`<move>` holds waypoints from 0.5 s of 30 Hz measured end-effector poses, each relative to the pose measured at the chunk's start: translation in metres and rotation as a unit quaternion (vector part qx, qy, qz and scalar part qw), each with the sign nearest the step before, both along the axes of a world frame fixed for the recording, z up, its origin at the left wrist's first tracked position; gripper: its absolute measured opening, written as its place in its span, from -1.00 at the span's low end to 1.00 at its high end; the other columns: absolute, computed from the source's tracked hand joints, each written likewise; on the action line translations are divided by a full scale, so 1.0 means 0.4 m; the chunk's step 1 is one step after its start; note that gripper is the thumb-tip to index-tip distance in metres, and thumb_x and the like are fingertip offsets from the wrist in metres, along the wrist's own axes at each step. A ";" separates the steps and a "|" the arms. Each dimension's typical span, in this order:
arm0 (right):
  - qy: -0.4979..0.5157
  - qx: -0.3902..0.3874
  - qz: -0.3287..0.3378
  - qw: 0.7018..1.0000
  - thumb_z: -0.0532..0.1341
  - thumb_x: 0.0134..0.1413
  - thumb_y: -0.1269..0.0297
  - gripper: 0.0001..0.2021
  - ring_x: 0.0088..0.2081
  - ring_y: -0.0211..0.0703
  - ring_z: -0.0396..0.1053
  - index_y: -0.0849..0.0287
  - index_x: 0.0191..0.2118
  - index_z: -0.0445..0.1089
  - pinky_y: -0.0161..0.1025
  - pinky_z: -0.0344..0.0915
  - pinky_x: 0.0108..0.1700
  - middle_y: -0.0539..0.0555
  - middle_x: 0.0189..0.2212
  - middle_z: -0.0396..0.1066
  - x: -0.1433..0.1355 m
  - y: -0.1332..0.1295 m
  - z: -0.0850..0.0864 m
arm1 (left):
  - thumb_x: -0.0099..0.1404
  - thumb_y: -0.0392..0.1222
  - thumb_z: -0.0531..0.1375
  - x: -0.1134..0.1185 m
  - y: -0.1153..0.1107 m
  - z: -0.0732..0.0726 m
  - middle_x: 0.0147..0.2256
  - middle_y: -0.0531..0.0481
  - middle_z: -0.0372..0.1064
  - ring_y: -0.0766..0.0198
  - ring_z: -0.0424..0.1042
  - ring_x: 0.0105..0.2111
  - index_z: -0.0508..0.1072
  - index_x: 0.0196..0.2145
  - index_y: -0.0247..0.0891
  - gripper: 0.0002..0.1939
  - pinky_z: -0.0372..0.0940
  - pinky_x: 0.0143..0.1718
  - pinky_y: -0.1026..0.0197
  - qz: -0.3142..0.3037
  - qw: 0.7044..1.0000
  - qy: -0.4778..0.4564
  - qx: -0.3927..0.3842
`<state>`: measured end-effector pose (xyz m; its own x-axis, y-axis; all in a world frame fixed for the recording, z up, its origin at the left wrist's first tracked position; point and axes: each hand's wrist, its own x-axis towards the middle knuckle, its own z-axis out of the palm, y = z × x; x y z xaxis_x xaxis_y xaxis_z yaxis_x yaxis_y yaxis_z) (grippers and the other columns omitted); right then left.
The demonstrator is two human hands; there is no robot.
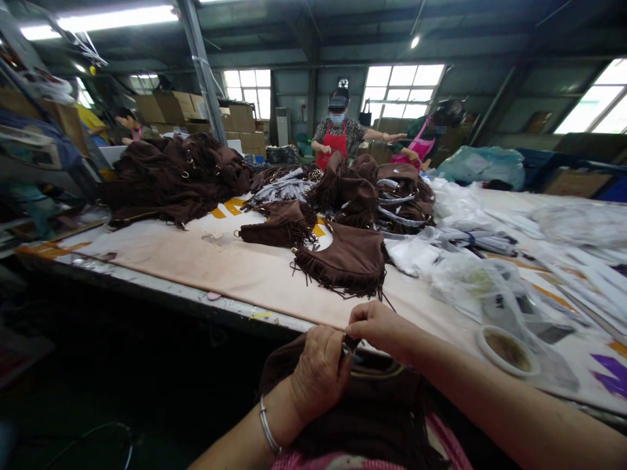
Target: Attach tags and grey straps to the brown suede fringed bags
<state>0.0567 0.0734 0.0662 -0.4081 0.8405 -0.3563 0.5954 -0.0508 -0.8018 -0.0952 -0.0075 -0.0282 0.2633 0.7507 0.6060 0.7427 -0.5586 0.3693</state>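
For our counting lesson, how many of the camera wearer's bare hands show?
2: the left hand, with its silver metal bracelet, and the right hand, both at the brown fabric bag. Some fingers are hidden.

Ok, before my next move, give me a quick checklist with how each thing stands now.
1. Left hand gripping the brown bag: ok, closed at its upper part.
2. Right hand beside the left: ok, pinching at the same spot.
3. Small dark piece between the hands fully visible: not ok, partly covered.
4. Fringed bag ahead: ok, on the table beyond both hands.
5. White bowl apart from right forearm: cannot tell.
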 end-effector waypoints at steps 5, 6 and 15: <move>-0.007 -0.016 -0.019 1.000 0.20 -0.24 0.44 -0.95 -0.62 -0.36 0.01 0.20 -0.60 0.37 -0.33 -0.12 -0.58 -0.15 -0.73 0.10 -0.007 -0.012 -0.006 | 0.39 -0.26 0.03 -0.020 0.000 0.026 -0.24 -0.21 0.36 0.02 0.32 -0.23 0.33 -0.06 -0.35 -0.79 0.37 -0.16 -0.11 -0.041 0.998 0.032 -0.035; -0.002 -0.021 -0.024 0.999 0.20 -0.22 0.41 -0.96 -0.63 -0.36 -0.01 0.19 -0.58 0.36 -0.33 -0.13 -0.59 -0.16 -0.73 0.07 -0.006 -0.013 -0.012 | 0.39 -0.26 0.02 -0.026 0.002 0.034 -0.21 -0.21 0.36 0.02 0.33 -0.21 0.33 -0.04 -0.35 -0.77 0.37 -0.13 -0.11 -0.054 0.997 0.033 -0.046; 0.014 -0.009 -0.029 0.999 0.12 0.05 0.18 -0.78 -0.66 -0.33 -0.04 0.12 -0.54 0.22 -0.32 -0.10 -0.61 -0.17 -0.75 0.00 0.003 -0.022 -0.051 | 0.41 -0.15 0.09 -0.047 0.011 0.040 -0.03 -0.31 0.36 -0.05 0.34 -0.05 0.21 0.17 -0.41 -0.55 0.32 0.03 -0.16 -0.049 0.997 0.016 -0.053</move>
<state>0.0579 0.0647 0.0458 -0.3695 0.8564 -0.3606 0.5683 -0.0987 -0.8169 -0.1138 -0.0030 -0.0123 0.3560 0.7804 0.5141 0.6991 -0.5874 0.4077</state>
